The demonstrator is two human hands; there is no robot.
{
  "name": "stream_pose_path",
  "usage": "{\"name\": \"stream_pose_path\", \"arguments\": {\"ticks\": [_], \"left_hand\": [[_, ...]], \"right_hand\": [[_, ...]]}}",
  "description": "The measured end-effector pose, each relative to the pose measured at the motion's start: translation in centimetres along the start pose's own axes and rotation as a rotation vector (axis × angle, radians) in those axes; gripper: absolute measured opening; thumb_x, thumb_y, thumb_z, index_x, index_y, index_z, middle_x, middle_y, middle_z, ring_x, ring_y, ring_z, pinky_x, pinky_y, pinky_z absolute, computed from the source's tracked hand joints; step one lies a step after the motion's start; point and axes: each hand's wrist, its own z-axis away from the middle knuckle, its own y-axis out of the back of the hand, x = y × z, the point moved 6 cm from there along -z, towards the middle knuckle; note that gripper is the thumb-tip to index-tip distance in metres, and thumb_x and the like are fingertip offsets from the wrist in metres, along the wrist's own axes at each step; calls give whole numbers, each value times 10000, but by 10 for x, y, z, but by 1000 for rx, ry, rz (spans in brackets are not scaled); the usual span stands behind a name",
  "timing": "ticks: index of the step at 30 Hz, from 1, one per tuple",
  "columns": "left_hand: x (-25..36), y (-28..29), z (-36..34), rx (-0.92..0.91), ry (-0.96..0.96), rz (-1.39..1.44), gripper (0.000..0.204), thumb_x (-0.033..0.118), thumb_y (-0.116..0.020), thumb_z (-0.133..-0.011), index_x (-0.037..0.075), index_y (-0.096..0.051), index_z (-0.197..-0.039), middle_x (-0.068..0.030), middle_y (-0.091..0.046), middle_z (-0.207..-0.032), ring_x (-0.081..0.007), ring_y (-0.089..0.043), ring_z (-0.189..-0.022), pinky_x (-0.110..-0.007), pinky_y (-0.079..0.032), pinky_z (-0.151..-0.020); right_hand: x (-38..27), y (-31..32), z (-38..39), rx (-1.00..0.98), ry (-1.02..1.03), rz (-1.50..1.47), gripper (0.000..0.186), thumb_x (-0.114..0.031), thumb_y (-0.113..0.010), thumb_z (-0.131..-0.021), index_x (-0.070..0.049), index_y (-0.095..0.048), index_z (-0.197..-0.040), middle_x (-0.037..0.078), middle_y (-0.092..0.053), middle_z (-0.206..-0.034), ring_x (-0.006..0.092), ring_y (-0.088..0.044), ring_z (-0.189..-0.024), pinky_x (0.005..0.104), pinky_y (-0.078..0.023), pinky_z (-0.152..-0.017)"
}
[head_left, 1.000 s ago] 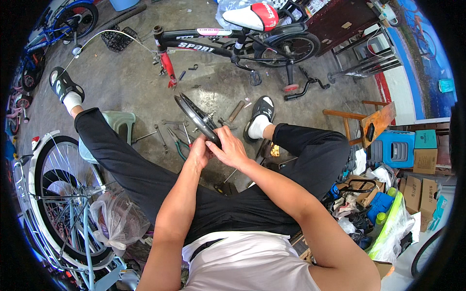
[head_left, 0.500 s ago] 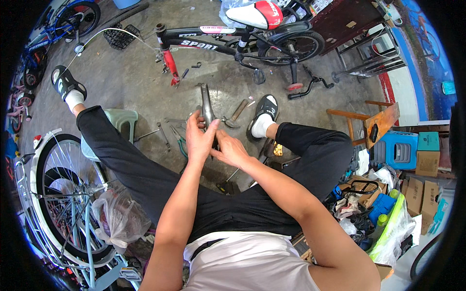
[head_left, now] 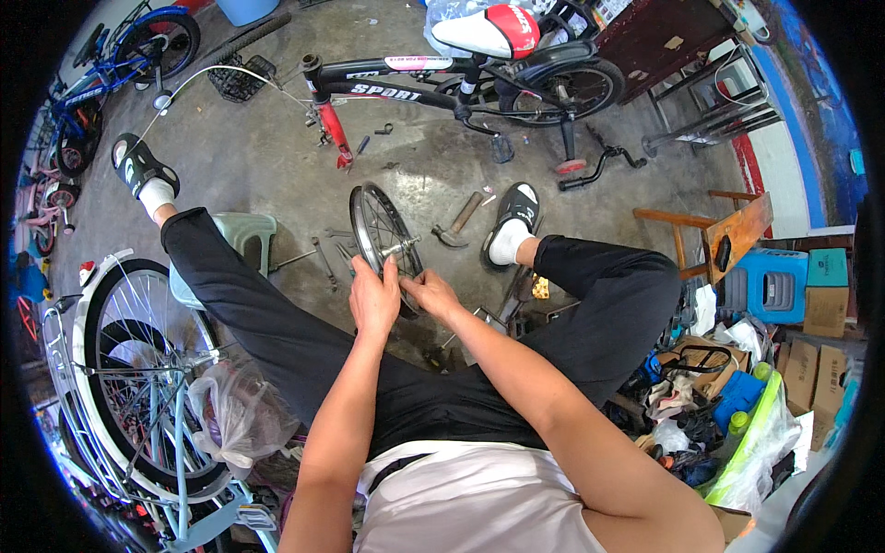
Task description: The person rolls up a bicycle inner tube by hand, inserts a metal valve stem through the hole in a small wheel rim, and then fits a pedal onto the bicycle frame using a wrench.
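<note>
Between my knees I hold a small spoked bicycle wheel [head_left: 359, 221], tilted so that its spokes and the axle at its hub show. My left hand [head_left: 374, 297] grips its near left edge, with the thumb raised along the rim. My right hand [head_left: 431, 297] is closed on the near right edge; its fingertips are partly hidden. A hammer [head_left: 460, 219] with a wooden handle lies on the floor just right of the wheel. Left of the wheel lie a long metal tool [head_left: 324, 263] and a T-shaped rod [head_left: 293, 259].
Ahead stands a black bicycle frame [head_left: 396, 90] with a red fork and no front wheel. A pale green stool [head_left: 249, 224] is by my left leg, near a light blue bicycle [head_left: 182, 433]. To the right are a wooden stool [head_left: 737, 229] and a green-edged bin [head_left: 754, 433] of clutter.
The wheel has turned from nearly edge-on to tilted, so its spokes and hub now show. My hands have moved slightly down and stay on its near edge. The view has shifted slightly.
</note>
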Motion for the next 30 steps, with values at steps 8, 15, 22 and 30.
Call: {"name": "stream_pose_path", "arguments": {"ticks": [8,15,22,30], "left_hand": [[-4,1,-6,108,-51,23,452,400,-603,-1014,-23,-483,-1119,-307,-689,-902,-522,-658,-888,-569,-499,-756],[0,-3,-8,134,-116,38,432,398,-602,-1015,-8,-488,-1107,-310,-674,-890,-537,-639,-866,-584,-478,-726],[-3,-5,-12,79,-109,108,408,365,-596,-1029,-15,-467,-1106,-309,-668,-884,-540,-634,-853,-572,-469,-707],[-6,-1,-13,155,-108,93,436,381,-595,-1028,-28,-479,-1128,-311,-673,-888,-537,-635,-859,-569,-483,-745]], "right_hand": [[-4,-11,3,-411,-82,-416,565,-584,-631,-980,-31,-713,-1060,31,-663,-911,138,-588,-818,296,-478,-751],[-17,-10,19,-473,-84,-492,466,-502,-570,-1039,-64,-705,-954,2,-610,-840,117,-504,-746,293,-415,-719],[-20,-16,17,-446,-18,-546,423,-426,-565,-1053,-103,-676,-804,-18,-549,-734,126,-414,-686,310,-316,-667],[-22,-17,15,-397,-65,-573,441,-449,-589,-1041,-91,-693,-804,-28,-563,-742,123,-428,-691,299,-334,-681]]}}
